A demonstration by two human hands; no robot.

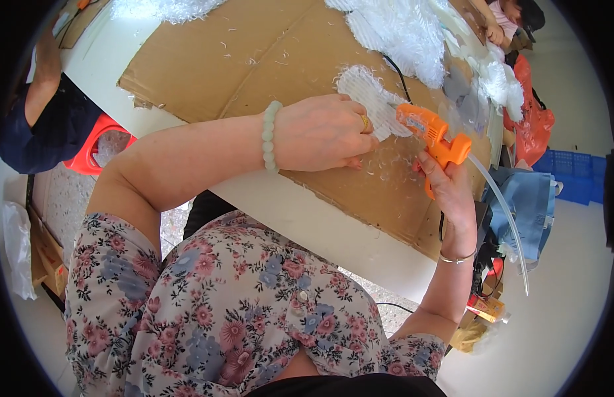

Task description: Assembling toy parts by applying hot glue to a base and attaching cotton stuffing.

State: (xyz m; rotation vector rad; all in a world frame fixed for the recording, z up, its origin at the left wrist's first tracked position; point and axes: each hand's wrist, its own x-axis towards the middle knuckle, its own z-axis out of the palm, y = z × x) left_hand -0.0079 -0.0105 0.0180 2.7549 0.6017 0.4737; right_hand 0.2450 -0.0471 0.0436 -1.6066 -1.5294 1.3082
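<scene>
One orange glue gun is clasped in the right hand, grip fully closed; one white fringed piece is pressed flat on cardboard under the left hand, fingers curled down, nothing grasped.

So the cardboard sheet lies flat on the table, and a feathery piece sits on the cardboard. The left hand rests on that piece, with the right hand just to its right gripping the glue gun, nozzle touching the piece. A fluffy pile lies behind them, and a stool stands left of the table.
</scene>
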